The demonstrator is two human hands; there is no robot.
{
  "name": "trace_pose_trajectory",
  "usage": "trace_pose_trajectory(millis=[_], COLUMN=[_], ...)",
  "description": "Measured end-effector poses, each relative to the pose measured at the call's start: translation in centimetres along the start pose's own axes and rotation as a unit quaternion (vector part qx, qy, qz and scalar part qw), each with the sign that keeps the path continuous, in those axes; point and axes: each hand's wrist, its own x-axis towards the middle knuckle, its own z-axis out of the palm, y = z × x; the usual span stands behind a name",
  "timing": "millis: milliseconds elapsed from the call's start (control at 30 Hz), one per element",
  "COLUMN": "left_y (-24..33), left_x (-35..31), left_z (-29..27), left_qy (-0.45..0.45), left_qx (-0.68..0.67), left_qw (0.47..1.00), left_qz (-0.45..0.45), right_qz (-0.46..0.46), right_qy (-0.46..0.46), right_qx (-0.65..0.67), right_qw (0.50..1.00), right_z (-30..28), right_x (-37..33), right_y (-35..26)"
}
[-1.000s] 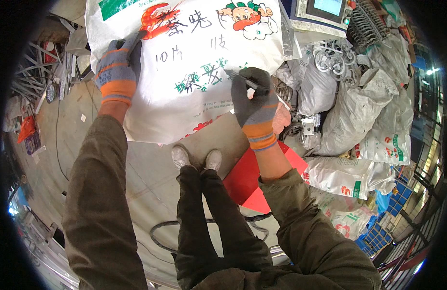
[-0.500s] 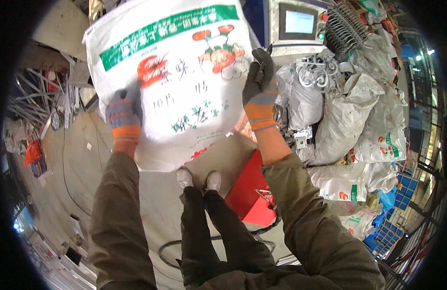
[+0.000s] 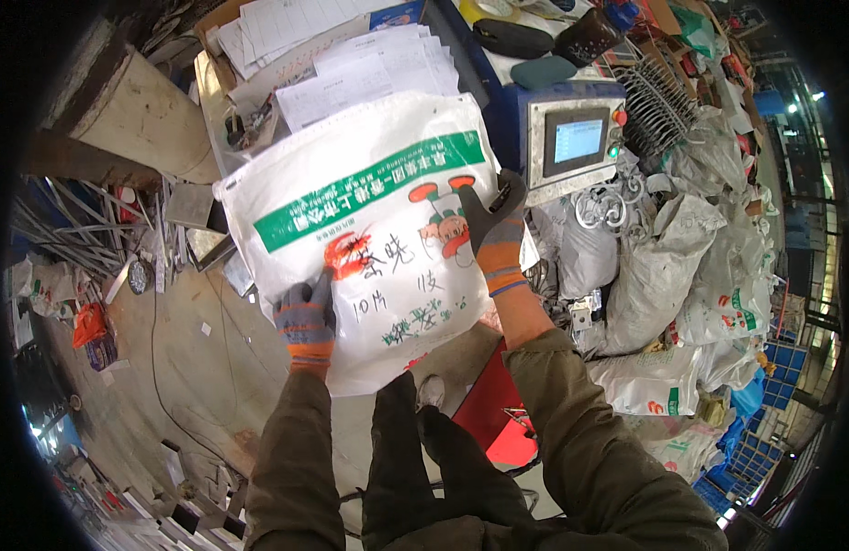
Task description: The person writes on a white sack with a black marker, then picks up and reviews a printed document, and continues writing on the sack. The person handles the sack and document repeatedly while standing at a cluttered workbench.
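Note:
A white woven plastic bag (image 3: 342, 303) with a green band, red and green print and handwritten black marks is spread out in front of me. My left hand (image 3: 307, 317), in a grey and orange work glove, grips its left edge with the thumb on top. On the opposite edge my right hand (image 3: 498, 225), gloved alike, is closed with its thumb over the bag. A slim dark object, perhaps a pen, shows at the right fingers, though I cannot make it out clearly. The fingers under the bag are hidden.
Papers (image 3: 369, 78) lie behind the bag, beside a machine's control panel (image 3: 576, 138) with a screen and red button. Stuffed sacks (image 3: 663, 266) crowd the right. Metal strips (image 3: 84, 211) are piled at left. A red panel (image 3: 489, 395) is near my feet, and a cable (image 3: 158, 367) crosses the floor.
Both hands and the bag have shifted right and nearer to me. More of the papers and the machine top now shows beyond the bag. My hands keep hold of it.

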Motion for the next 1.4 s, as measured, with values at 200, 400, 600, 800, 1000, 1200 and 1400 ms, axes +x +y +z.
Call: trace_pose_trajectory(millis=[200, 400, 600, 800, 1000, 1200, 1400], left_y=[-0.3, 0.1, 0.1, -1.1, -1.1, -0.6, -0.1], left_x=[0.1, 0.1, 0.0, -1.3, -2.6, -3.0, -3.5], left_z=[0.1, -0.1, -0.2, 2.3, 2.6, 1.9, 2.0], left_qy=[-0.025, -0.03, -0.074, -0.064, -0.062, -0.09, -0.098], left_qx=[0.018, -0.016, -0.03, 0.004, -0.19, -0.201, -0.206], left_qw=[1.0, 0.999, 0.996, 0.997, 0.968, 0.963, 0.957], left_qz=[0.002, -0.011, -0.039, -0.039, -0.149, -0.157, -0.178], right_qz=[0.003, -0.339, 0.013, -0.095, -0.243, -0.246, -0.239], right_qy=[-0.014, 0.015, -0.175, -0.215, -0.18, -0.246, -0.325], right_qx=[0.057, -0.166, 0.179, -0.079, -0.089, -0.091, -0.063], right_qw=[0.998, 0.926, 0.968, 0.969, 0.949, 0.933, 0.913], right_z=[3.2, -2.4, -4.4, -4.6, -2.8, -2.8, -2.6], right_x=[7.8, 5.3, -7.5, -11.6, -11.6, -10.2, -8.5], right_y=[-3.3, -5.2, -6.6, -5.5, -2.0, 0.6, 2.3])
